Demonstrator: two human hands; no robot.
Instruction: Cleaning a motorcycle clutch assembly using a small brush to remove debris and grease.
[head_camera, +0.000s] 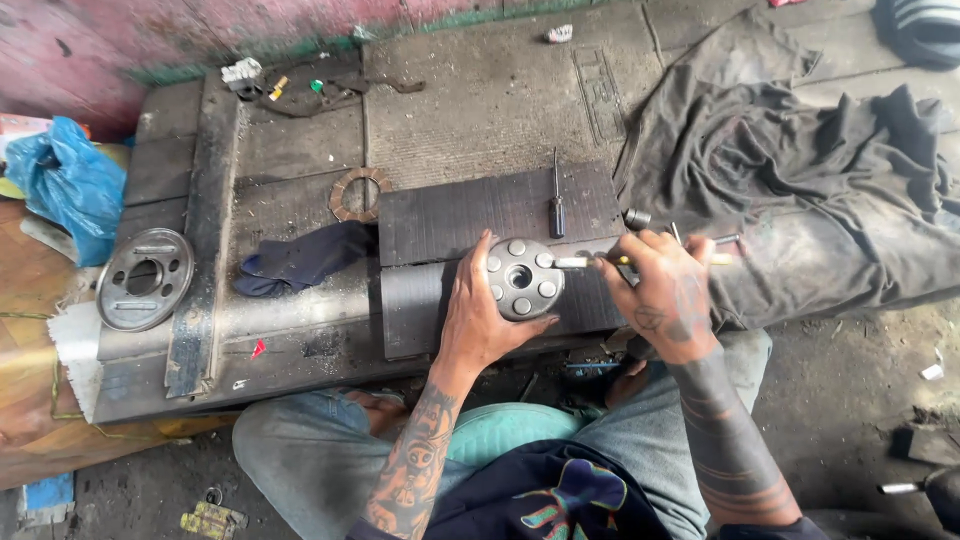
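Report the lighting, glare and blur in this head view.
Head view: soft, even daylight, no hard shadows; mild sheen on the round metal part under the left hand; the right hand and its tool look slightly soft; straight edges bow a little toward the frame edges.

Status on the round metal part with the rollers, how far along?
Looks done: six rollers sit in the round metal part. In hand: left hand steadies it on the dark block; right hand holds a tool at its edge. Left, apparently: grey plate and friction ring lie apart.
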